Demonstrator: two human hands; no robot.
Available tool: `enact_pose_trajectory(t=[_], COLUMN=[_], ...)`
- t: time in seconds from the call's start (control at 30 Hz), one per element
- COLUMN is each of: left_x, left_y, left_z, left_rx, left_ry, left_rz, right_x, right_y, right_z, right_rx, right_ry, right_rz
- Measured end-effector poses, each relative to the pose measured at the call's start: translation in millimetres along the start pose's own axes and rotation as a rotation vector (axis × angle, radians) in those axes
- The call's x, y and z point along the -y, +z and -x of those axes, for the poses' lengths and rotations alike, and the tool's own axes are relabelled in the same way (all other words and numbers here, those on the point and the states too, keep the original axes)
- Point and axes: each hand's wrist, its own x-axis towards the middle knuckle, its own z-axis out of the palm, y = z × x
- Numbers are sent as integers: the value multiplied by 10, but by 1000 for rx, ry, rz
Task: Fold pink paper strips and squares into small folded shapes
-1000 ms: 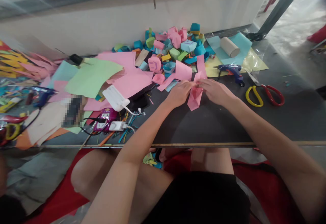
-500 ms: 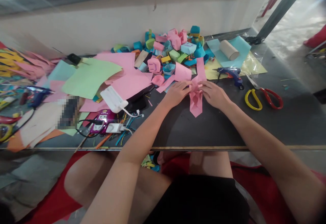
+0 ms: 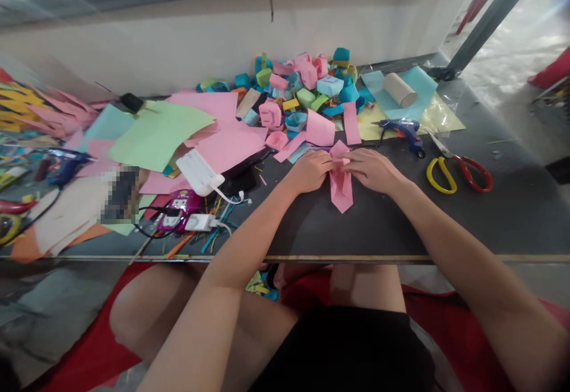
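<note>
A creased piece of pink paper [image 3: 341, 193] lies on the dark tabletop in front of me, folded long and narrow with pointed ends. My left hand [image 3: 314, 170] grips its left edge, fingers bent together. From the other side my right hand [image 3: 371, 169] pinches the right edge, its fingertips meeting the paper near the upper half. Both thumbs are mostly hidden. Just beyond the hands are a pink strip [image 3: 351, 123] and a curled pink paper piece [image 3: 320, 127].
Small folded paper boxes [image 3: 307, 83] are heaped against the wall. To the right lie a blue glue gun [image 3: 403, 127], scissors [image 3: 463, 169] and a cardboard tube [image 3: 399, 89]. Coloured sheets [image 3: 164, 133], a white power bank [image 3: 199, 172] and a purple power strip [image 3: 180, 208] cover the left.
The pink paper has come slightly nearer to me, away from the pink strip behind it. Both hands have moved down with it, and its middle looks more closed up.
</note>
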Motion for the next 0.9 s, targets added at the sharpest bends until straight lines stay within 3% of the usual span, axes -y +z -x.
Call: enact_pose_trajectory(t=[0.6,0.9], left_x=[-25,-34], left_y=[-38,-65], left_z=[24,21], left_rx=[-12,12], left_ry=[37,30], left_rz=[39,93], right_x=[-66,14], right_y=[-38,-65], right_z=[46,33], right_rx=[15,89], right_ry=[27,-24], right_rz=[4,-17])
